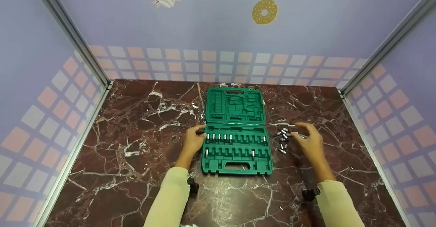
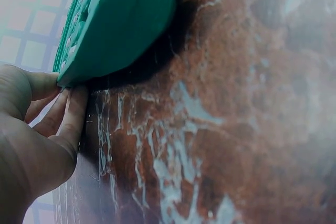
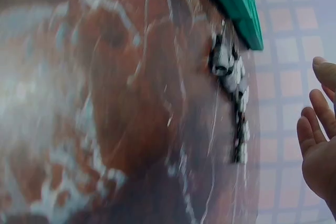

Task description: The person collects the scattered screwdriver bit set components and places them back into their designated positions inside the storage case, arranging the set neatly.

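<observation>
Left grip in a pinch on the green case, right grip loose-fingered beside metal sockets.

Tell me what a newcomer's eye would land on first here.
Probably the open green case, vivid against the dark marbled tabletop, with upright metal pieces in its near half. Next, the loose metal pieces to its right, beside the right hand. The left hand holds the case's left edge.
</observation>
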`<action>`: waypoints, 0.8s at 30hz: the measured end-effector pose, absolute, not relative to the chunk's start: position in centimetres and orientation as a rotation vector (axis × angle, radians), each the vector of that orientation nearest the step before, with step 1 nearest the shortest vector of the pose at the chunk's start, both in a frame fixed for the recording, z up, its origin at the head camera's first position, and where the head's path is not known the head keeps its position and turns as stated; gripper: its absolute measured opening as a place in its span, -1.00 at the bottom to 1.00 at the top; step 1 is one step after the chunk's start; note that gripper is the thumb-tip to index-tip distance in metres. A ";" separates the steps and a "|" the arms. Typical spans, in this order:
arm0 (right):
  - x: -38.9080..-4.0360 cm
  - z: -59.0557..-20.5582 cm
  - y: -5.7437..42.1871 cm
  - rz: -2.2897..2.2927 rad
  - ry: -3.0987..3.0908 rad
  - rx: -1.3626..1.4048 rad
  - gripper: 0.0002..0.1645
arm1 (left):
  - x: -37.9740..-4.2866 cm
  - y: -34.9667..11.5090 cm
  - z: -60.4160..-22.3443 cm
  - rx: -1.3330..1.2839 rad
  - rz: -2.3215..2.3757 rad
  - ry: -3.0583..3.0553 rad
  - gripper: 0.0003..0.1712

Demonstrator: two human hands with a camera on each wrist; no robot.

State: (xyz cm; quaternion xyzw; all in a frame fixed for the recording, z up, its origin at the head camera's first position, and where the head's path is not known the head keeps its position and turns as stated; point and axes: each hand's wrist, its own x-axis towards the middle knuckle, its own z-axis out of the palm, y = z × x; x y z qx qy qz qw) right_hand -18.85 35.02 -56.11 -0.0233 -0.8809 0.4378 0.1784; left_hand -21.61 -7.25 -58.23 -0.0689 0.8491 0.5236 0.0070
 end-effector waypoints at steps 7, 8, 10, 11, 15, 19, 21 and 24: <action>-18.4 -57.2 37.4 1.177 -2.568 -0.141 -0.46 | -21.7 -7.0 -58.1 -0.214 1.651 2.666 -0.60; -18.3 -57.4 37.6 1.162 -2.586 -0.150 -0.45 | -21.7 -7.0 -58.1 -0.212 1.659 2.662 -0.60; -18.3 -57.7 38.1 1.134 -2.620 -0.172 -0.41 | -21.7 -7.0 -58.1 -0.208 1.674 2.655 -0.60; -18.4 -57.9 38.3 1.126 -2.637 -0.180 -0.40 | -21.7 -7.0 -58.1 -0.209 1.681 2.651 -0.60; -18.4 -58.5 38.9 1.107 -2.706 -0.198 -0.37 | -21.7 -7.0 -58.1 -0.208 1.695 2.642 -0.60; -18.7 -59.0 39.3 1.092 -2.762 -0.183 -0.37 | -21.7 -7.1 -58.1 -0.223 1.684 2.641 -0.60; -18.8 -59.3 39.5 1.076 -2.782 -0.167 -0.37 | -21.6 -7.1 -58.1 -0.227 1.673 2.651 -0.61; -19.1 -59.5 39.6 1.053 -2.800 -0.145 -0.41 | -21.5 -7.2 -58.2 -0.227 1.655 2.666 -0.61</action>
